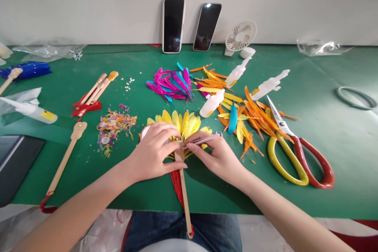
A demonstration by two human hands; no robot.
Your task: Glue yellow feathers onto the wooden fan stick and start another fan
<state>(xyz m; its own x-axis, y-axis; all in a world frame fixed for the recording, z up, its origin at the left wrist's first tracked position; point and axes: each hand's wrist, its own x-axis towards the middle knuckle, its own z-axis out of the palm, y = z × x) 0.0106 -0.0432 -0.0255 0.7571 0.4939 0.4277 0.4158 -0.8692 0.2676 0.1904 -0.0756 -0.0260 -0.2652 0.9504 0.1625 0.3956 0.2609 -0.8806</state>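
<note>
In the head view a yellow feather fan [185,122] lies at the table's front edge, its wooden handle [185,201] pointing toward me and a red tassel [177,189] beside it. My left hand [155,149] steadies the fan, thumb and fingers around the top of the handle and palm over the left feathers. With my right hand [214,153] I pinch slim pinkish tweezers [205,139], their tips close to the handle's head. What lies right at the tips is too small to make out. Part of the fan's left side is hidden under my left hand.
Magenta and blue feathers [174,82] and orange feathers [255,114] lie beyond the fan, with several glue bottles [212,103] among them. Large scissors [295,153] rest on the right. On the left are feather scraps [113,128], wooden handles [67,153] and a dark phone [17,165].
</note>
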